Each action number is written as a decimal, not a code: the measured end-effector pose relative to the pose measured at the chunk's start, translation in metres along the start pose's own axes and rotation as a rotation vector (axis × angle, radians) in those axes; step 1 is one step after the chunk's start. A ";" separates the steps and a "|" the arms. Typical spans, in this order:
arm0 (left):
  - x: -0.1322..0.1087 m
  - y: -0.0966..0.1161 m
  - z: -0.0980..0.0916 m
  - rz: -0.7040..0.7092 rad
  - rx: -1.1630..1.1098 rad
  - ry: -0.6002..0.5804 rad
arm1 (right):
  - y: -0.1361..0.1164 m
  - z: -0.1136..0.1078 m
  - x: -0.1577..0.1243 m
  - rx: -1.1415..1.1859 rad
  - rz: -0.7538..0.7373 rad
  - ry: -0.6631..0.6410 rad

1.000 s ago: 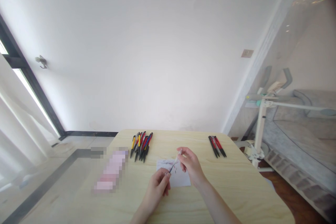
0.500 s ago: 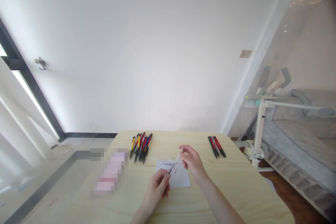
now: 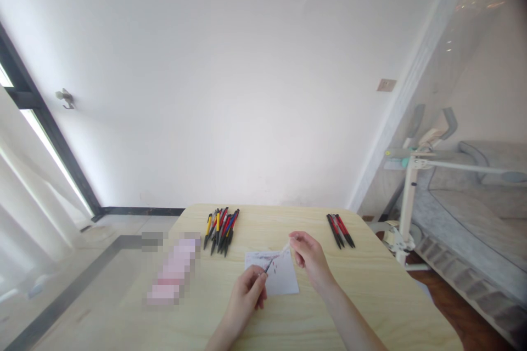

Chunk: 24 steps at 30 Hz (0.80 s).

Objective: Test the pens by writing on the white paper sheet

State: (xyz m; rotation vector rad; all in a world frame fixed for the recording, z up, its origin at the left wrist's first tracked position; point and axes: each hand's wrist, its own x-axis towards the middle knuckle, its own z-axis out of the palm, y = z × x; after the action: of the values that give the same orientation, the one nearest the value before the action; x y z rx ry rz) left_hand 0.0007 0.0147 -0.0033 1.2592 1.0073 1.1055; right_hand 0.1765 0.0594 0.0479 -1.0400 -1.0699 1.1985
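Observation:
My left hand (image 3: 250, 287) is closed on a thin dark pen part (image 3: 268, 266), held tilted over the lower left of a white sheet of paper (image 3: 284, 281). Marks in dark and reddish ink show on the sheet. Beyond the paper's upper right corner, my right hand (image 3: 305, 255) pinches a slim, pale, translucent piece (image 3: 285, 248) that slants down toward the dark part. Whether the two pieces touch is too small to tell.
Several pens (image 3: 220, 230) with yellow, red, blue and grey barrels lie bunched at the table's (image 3: 321, 312) back left. A few red and grey pens (image 3: 340, 230) lie at the back right. A blurred pink patch (image 3: 175, 271) is at the left.
My right hand has moved slightly right and down, away from my left hand, with the pale piece. My left hand stays where it was.

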 end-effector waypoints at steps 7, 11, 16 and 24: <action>0.000 -0.001 0.000 0.003 0.006 0.008 | 0.006 -0.005 -0.001 -0.039 -0.015 0.008; 0.000 -0.001 0.000 -0.004 0.007 0.011 | 0.011 -0.006 -0.002 -0.087 -0.044 0.019; 0.000 0.000 0.001 -0.008 0.009 0.010 | 0.019 -0.008 0.000 -0.157 -0.055 0.052; 0.000 -0.002 0.000 -0.004 -0.008 0.011 | 0.026 -0.013 0.001 -0.465 -0.236 0.123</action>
State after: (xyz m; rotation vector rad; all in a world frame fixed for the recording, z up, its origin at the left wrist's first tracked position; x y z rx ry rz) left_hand 0.0005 0.0147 -0.0049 1.2452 1.0125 1.1137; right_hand 0.1845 0.0620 0.0201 -1.2794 -1.3669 0.6996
